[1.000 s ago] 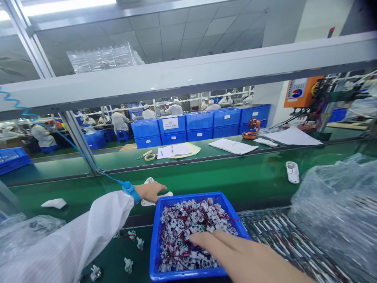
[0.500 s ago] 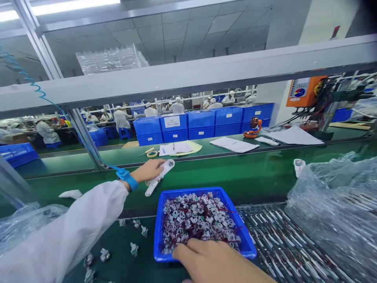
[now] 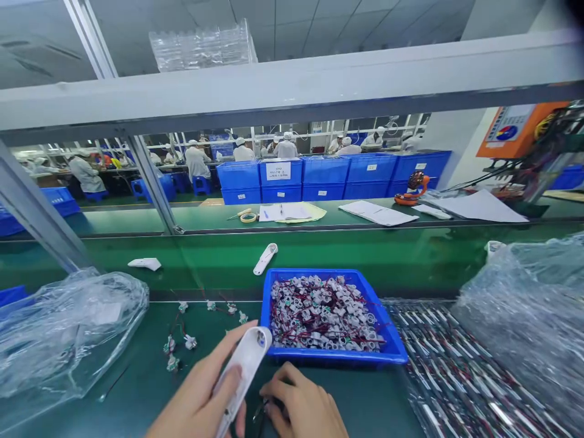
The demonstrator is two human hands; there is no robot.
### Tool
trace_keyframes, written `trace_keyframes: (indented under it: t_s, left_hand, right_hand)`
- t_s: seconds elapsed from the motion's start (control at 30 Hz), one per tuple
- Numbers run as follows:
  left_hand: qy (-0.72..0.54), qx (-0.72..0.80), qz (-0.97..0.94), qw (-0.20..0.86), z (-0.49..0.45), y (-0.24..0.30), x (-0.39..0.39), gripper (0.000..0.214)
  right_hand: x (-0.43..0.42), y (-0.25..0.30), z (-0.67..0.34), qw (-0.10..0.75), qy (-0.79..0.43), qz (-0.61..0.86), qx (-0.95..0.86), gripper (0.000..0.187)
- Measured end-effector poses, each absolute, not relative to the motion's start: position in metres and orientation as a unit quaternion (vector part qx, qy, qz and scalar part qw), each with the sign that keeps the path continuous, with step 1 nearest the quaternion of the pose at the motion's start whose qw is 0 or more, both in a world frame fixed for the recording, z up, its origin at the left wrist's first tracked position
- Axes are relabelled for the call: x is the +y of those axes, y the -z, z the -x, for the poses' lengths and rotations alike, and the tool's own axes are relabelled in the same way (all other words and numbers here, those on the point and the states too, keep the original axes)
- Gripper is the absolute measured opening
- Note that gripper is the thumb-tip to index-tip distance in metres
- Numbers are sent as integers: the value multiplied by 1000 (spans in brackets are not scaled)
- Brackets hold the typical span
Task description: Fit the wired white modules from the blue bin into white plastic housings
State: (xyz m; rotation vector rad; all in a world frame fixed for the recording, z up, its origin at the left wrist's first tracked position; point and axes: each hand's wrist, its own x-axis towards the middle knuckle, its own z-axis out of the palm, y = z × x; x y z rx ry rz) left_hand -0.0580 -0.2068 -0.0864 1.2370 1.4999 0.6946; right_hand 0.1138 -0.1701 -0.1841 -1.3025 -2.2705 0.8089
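Observation:
My left hand [image 3: 207, 389] is closed around a long white plastic housing [image 3: 246, 371], its hollow round end pointing up and away from me. Just right of it, my right hand [image 3: 303, 401] is low over the bench with fingers curled together. A small dark, shiny piece shows at its fingertips, too hidden to name. Beyond both hands stands a blue tray [image 3: 337, 354] heaped with small grey-white parts [image 3: 323, 313] on red and dark wires. Several loose parts of the same sort [image 3: 190, 342] lie on the dark green bench left of the tray.
Another white housing [image 3: 265, 259] lies on the green belt [image 3: 365, 252] behind the tray, a white piece [image 3: 145, 263] farther left. Clear plastic bags [image 3: 73, 334] cover the left side. Rows of thin strips with wires [image 3: 465, 371] and more plastic film [image 3: 529, 304] fill the right.
My left hand has come back from the belt to the near bench with a white housing. My right hand has drawn back from the tray's front edge. The view has shifted slightly.

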Motion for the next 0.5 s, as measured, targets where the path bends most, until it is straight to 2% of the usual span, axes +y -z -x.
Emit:
trace_keyframes:
  t_s: [0.2,0.3,0.4,0.5]
  left_hand:
    - [-281,624,-471,557,68,133,-211,88]
    - [-247,620,-498,553,72,138,-215,84]
    - [-182,601,-582,517,68,136,-221,72]
    - [-81,572,-644,502,54,132,-225,74]
  right_hand:
    - [-167,207,-112,261,-314,426,-807,34]
    - [-169,197,-133,290,-309,430,-797,25]
    - [-177,177,-163,313,-305,439,-785,21]
    - [-189,165,-188,323,-299,451,-776,16]
